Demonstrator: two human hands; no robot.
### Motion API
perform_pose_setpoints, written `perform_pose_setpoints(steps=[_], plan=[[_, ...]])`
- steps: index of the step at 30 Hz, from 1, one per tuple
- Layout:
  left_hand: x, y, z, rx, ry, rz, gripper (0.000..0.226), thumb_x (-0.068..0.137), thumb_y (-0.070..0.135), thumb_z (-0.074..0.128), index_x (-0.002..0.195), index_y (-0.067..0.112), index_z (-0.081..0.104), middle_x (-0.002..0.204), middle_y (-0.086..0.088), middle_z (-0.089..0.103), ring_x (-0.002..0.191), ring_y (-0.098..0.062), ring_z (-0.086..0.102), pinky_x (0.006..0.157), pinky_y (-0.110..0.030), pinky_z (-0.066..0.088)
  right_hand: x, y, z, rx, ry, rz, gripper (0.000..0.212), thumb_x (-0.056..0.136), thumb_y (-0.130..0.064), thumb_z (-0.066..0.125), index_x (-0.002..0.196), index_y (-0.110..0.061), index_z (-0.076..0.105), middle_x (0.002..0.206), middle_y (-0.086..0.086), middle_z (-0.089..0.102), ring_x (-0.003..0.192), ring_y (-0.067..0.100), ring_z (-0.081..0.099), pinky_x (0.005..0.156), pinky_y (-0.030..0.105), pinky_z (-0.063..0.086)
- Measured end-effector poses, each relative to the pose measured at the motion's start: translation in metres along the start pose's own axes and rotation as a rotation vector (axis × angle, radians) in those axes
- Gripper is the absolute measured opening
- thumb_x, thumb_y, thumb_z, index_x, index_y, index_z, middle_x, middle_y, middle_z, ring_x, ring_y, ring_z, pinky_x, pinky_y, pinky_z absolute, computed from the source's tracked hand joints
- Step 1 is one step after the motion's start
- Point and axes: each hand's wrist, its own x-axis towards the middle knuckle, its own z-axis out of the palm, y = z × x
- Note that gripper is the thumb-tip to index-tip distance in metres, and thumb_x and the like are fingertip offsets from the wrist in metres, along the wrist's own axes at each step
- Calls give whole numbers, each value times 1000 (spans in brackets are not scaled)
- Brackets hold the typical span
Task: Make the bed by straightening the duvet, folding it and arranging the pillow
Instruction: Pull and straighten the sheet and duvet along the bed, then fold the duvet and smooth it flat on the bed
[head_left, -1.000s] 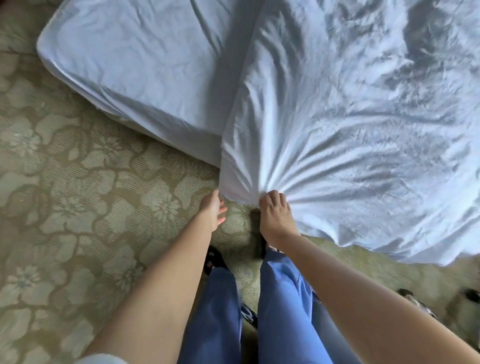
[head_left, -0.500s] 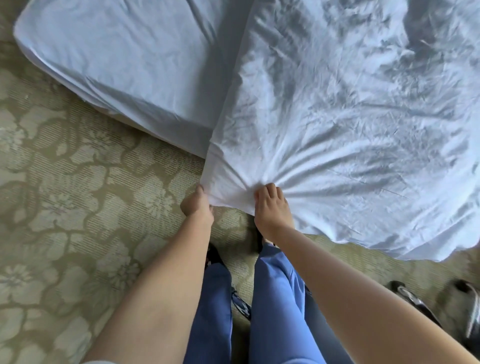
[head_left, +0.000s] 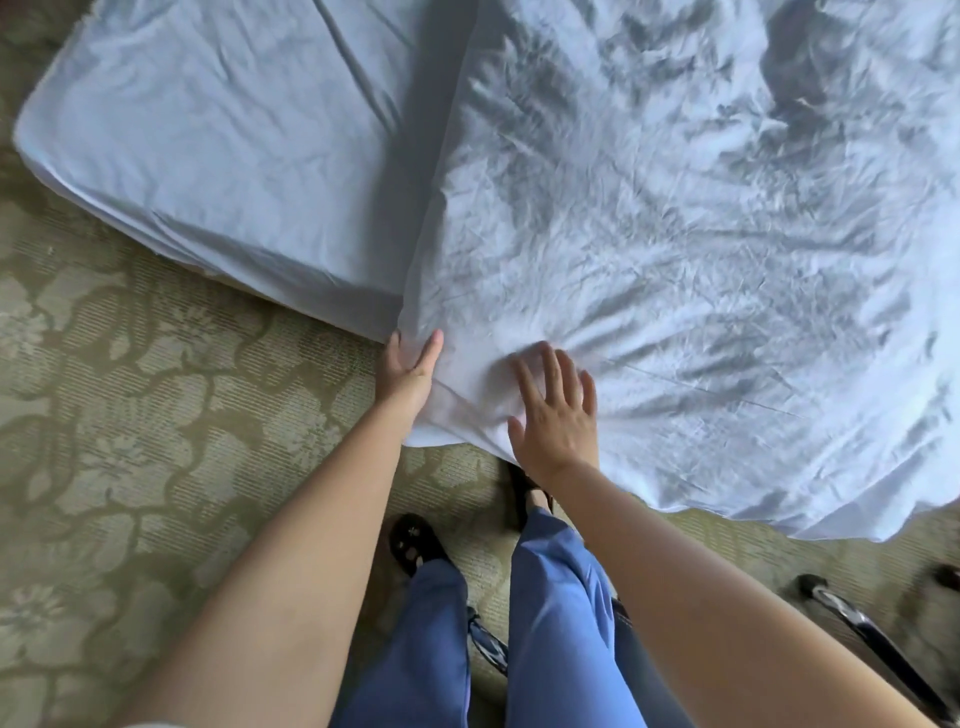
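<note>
A wrinkled white duvet (head_left: 675, 234) covers the right part of the bed and hangs over its near edge. The mattress under a white fitted sheet (head_left: 218, 156) lies bare on the left. My left hand (head_left: 408, 371) touches the duvet's near left corner with straight fingers laid along its edge. My right hand (head_left: 556, 410) lies flat on the duvet just right of that corner, fingers spread. No pillow is in view.
A green carpet with a flower pattern (head_left: 130, 415) surrounds the bed. My legs in blue trousers (head_left: 561, 597) and dark shoes stand at the bed's edge. A dark object with a metal part (head_left: 857, 623) lies on the floor at the lower right.
My right hand has let go of the bunched duvet edge and now lies flat on it. My left hand has opened against the corner. The gathered folds have loosened.
</note>
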Motion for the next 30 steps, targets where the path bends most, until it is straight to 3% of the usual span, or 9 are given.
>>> perform_pose_setpoints(steps=[2, 5, 9, 11, 16, 20, 23, 26, 30], plan=[[12, -1, 4, 42, -27, -4, 95, 77, 59, 68, 151, 25, 18, 152, -2, 30, 137, -23, 36, 113, -40, 32, 6, 9, 7, 9, -23, -19, 76, 96, -47, 38, 151, -32, -12, 158, 4, -22, 146, 22, -20, 119, 43, -12], [23, -10, 11, 69, -41, -21, 101, 71, 60, 72, 149, 25, 20, 144, 0, 42, 130, -24, 45, 108, -36, 38, 10, 17, 20, 44, -83, -57, 82, 95, -48, 43, 151, -30, -13, 158, 5, -23, 145, 22, -23, 118, 44, -14], [25, -15, 9, -3, -284, -177, 99, 44, 66, 84, 126, 17, 56, 120, -1, 66, 110, -20, 63, 99, -38, 49, 7, 24, 30, 81, -99, -49, 88, 93, -50, 45, 150, -27, -18, 156, 2, -29, 141, 18, -30, 117, 43, -16], [24, -13, 2, 7, -375, -226, 93, 38, 64, 86, 114, 16, 65, 107, -2, 72, 101, -21, 67, 97, -40, 50, 6, 25, 28, 97, -119, -54, 92, 92, -50, 47, 149, -26, -21, 155, 2, -30, 141, 19, -30, 118, 43, -15], [-9, 37, -3, 52, -521, -252, 54, 74, 43, 72, 114, 7, 64, 107, -11, 71, 102, -26, 65, 91, -35, 48, -10, 16, -1, 158, -147, -47, 112, 86, -55, 57, 136, -24, -39, 150, 1, -39, 140, 19, -32, 119, 43, -11], [-42, 89, -5, -47, -534, -250, 58, 71, 42, 71, 113, 3, 65, 112, -16, 67, 107, -30, 62, 100, -38, 43, -37, 7, -33, 228, 34, -62, 127, 78, -69, 57, 130, -24, -50, 151, 5, -35, 142, 20, -29, 119, 40, -12], [-70, 134, 0, -141, -530, -211, 42, 67, 42, 71, 94, 10, 66, 99, -14, 62, 96, -27, 59, 90, -35, 47, -49, 0, -56, 282, 225, 9, 137, 67, -74, 63, 137, -21, -43, 156, 12, -18, 146, 24, -17, 120, 44, -4], [-95, 180, 9, -314, -590, -179, 22, 84, 36, 60, 81, 13, 60, 83, -4, 55, 80, -17, 54, 78, -28, 46, -47, 2, -87, 285, 407, 136, 146, 54, -77, 69, 148, -11, -22, 158, 20, 5, 146, 28, -1, 116, 46, 0], [-132, 232, 20, -516, -683, -188, 43, 93, 25, 43, 52, 16, 46, 53, 5, 44, 49, -6, 43, 56, -17, 40, -53, 18, -124, 221, 488, 183, 141, 67, -65, 70, 133, -24, -48, 156, 15, -19, 146, 30, -14, 117, 46, -12]])
